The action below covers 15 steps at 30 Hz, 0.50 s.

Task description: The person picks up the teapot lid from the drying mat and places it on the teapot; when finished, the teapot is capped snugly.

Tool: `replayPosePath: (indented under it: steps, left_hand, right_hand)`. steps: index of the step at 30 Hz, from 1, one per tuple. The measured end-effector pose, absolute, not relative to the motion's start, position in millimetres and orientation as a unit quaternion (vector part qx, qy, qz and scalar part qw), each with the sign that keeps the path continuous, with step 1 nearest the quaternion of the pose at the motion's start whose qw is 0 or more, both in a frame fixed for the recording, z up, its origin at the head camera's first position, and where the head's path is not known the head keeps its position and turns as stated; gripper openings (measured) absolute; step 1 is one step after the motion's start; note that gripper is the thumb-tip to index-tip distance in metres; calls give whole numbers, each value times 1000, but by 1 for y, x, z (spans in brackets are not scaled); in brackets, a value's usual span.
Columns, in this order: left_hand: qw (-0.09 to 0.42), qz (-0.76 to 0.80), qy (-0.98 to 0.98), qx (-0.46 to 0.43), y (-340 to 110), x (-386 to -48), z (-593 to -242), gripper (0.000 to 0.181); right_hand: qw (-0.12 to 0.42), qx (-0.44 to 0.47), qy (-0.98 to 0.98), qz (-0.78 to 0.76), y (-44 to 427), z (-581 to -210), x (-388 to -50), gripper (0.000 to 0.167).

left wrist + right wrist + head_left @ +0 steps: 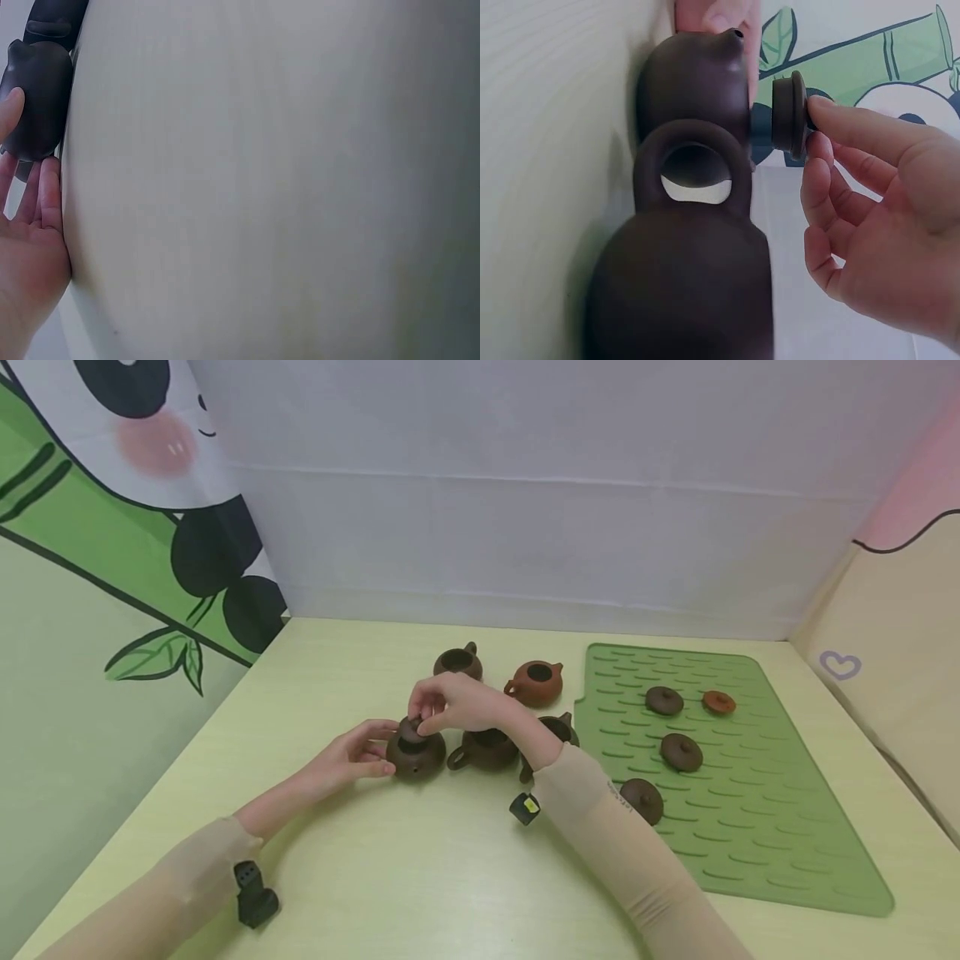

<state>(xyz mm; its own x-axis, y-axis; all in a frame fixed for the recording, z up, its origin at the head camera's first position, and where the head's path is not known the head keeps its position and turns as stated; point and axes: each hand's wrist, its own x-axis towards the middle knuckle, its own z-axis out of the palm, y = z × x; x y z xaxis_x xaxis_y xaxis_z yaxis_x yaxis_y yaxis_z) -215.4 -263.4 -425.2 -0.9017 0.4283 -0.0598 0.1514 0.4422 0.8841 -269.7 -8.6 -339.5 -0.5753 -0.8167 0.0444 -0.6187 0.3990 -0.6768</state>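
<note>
A dark brown teapot (417, 763) stands on the table, with its spout toward the near side. My left hand (351, 757) grips its left side, thumb near and fingers beyond; the left wrist view has the thumb (10, 112) against the body. Over the pot's mouth, my right hand (467, 702) pinches a dark brown lid (784, 114) by its top. A small gap separates lid and pot in the right wrist view. Just right of it sits another lidless dark teapot (489, 752), partly under my right arm.
Behind are a dark teapot (457, 663) and a reddish-brown teapot (537, 685), both lidless. One more dark teapot (558, 729) is partly hidden by my right forearm. On the right, a green mat (757, 827) bears several lids, including a reddish lid (718, 702).
</note>
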Motion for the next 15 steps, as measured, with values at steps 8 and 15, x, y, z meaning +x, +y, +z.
replayPosePath:
  steps: [8, 15]
  left_hand:
    - [140, 509, 830, 180, -263, -214, -424, 62]
    - [140, 507, 832, 178, -263, -213, -423, 63]
  right_hand:
    - [159, -430, 830, -316, -14, -344, -268, 12]
    - [165, -421, 837, -309, -18, -347, -265, 13]
